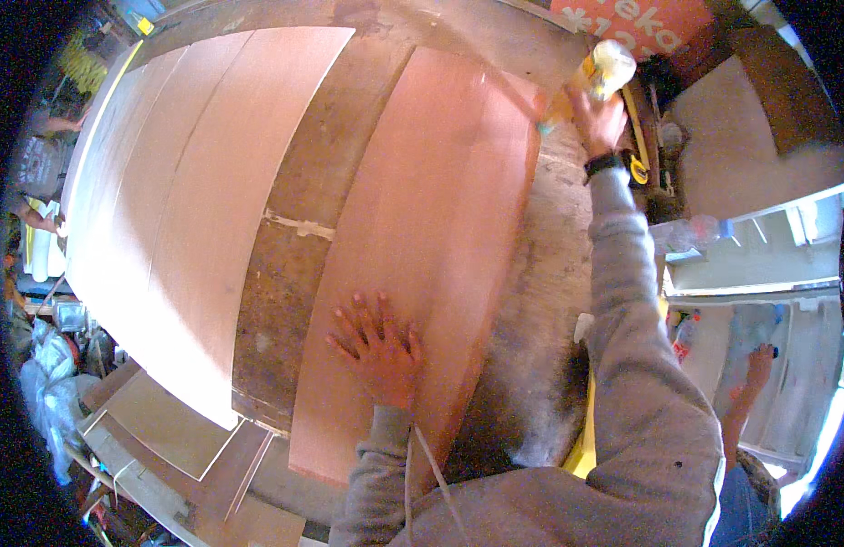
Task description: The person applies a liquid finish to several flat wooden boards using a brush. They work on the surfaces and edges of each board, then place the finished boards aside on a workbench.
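Note:
My left hand (376,356) lies flat on a long reddish wooden board (431,219), its fingers spread. Near the far right end of that board, my right hand (597,120) is closed around a clear bottle (612,69) with something yellowish in it. The bottle is tilted, its base up and to the right. A blurred teal part, apparently its tip, is by the board's right edge; whether it touches cannot be made out. The board rests on a worn brown worktable (290,301). A dark band is on my right wrist.
Wide pale panels (212,155) lie left of the board. A yellow tape measure (638,170) sits beyond my right wrist. Smaller wood pieces (171,424) and clear plastic wrapping (53,383) are at lower left. Other people's hands (45,219) and arm (748,401) appear at both sides.

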The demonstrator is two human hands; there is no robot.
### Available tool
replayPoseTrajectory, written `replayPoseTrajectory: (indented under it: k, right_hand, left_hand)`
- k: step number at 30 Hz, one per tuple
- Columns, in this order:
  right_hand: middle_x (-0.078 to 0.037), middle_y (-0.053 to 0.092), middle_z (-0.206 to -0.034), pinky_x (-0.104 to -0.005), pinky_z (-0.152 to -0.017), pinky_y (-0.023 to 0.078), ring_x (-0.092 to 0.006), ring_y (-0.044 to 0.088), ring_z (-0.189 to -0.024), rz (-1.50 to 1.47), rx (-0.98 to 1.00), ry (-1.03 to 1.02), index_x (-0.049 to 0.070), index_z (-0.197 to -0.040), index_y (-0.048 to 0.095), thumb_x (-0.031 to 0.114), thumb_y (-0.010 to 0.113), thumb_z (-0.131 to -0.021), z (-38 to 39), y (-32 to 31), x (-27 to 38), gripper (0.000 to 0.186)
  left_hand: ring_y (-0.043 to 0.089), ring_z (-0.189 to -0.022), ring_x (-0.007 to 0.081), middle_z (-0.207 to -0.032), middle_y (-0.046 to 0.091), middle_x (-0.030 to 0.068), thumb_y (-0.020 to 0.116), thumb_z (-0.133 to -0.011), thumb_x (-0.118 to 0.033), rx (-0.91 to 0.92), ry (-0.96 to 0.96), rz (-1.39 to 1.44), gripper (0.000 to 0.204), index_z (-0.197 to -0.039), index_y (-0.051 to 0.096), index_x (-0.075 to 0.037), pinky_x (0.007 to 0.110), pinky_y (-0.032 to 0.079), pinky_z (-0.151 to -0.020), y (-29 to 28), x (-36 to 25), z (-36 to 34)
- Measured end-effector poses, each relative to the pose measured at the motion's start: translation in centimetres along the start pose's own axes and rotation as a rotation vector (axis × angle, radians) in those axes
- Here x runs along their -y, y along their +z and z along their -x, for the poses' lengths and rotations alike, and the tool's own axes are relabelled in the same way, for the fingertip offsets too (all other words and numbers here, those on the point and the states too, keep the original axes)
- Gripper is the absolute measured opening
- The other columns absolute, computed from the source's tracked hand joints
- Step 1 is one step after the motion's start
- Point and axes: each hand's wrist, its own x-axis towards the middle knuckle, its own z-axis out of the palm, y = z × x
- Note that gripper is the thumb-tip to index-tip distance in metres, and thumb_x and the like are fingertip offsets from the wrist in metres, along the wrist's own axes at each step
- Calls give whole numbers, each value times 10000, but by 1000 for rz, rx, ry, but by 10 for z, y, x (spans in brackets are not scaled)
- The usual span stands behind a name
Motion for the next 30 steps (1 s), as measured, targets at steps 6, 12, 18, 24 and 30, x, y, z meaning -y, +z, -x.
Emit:
replayPoseTrajectory:
  k: [6, 12, 18, 24, 30]
  right_hand:
    - [-195, 735, -1021, -489, -853, 569, -427, 700, -967, 133, 25, 15, 124, -1140, 713, 500, 784, -756, -88, 54, -22, 542]
    - [-241, 728, -989, -503, -852, 571, -430, 709, -944, 103, 104, 0, -8, -1052, 717, 553, 784, -745, -116, 88, -9, 643]
    - [-246, 699, -929, -482, -832, 545, -416, 682, -933, -3, 112, -85, -21, -1049, 681, 472, 776, -762, -76, 135, 113, 579]
    - [-322, 686, -980, -509, -819, 548, -470, 672, -950, -24, 107, -95, -90, -1021, 649, 487, 781, -748, -83, 164, 169, 651]
    - [-324, 682, -1014, -506, -850, 543, -466, 666, -989, -98, 139, -112, -71, -1037, 654, 475, 778, -749, -82, 197, 195, 630]
  left_hand:
    - [122, -1511, 475, -1655, 205, 161, 524, -929, -492, 19, 0, 10, 702, -1549, 385, -193, 707, 38, -1171, 9, 4, 0]
    - [101, -1510, 487, -1656, 196, 171, 508, -933, -525, 36, -6, -5, 723, -1557, 367, -188, 717, 33, -1163, 10, 3, -2]
    - [108, -1508, 491, -1656, 181, 177, 488, -940, -562, 139, -44, -11, 746, -1570, 335, -191, 732, 30, -1155, -2, 3, -3]
    - [112, -1507, 489, -1656, 188, 165, 499, -938, -578, 161, -44, 76, 747, -1564, 349, -199, 739, 14, -1151, 2, 2, -6]
    - [101, -1511, 484, -1657, 197, 152, 508, -940, -576, 165, -59, 153, 736, -1560, 361, -208, 747, -10, -1142, 0, 5, -4]
